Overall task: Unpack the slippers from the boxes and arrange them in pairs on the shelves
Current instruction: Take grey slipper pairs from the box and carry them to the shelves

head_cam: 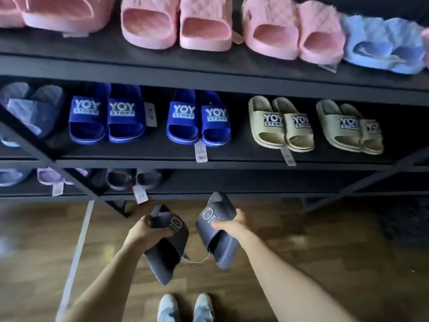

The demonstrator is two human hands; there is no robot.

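Note:
I hold two dark navy slippers with a bear logo above the wooden floor, in front of the bottom shelf. My left hand grips the left slipper by its strap. My right hand grips the right slipper the same way. A thin tag string links the two. A matching dark pair stands on the bottom shelf to the left, with a red tag hanging.
The black rack holds pink pairs and a light blue pair on top, blue "YOY STORY" pairs and beige pairs on the middle shelf. The bottom shelf's right part is bare. My feet stand on the floor.

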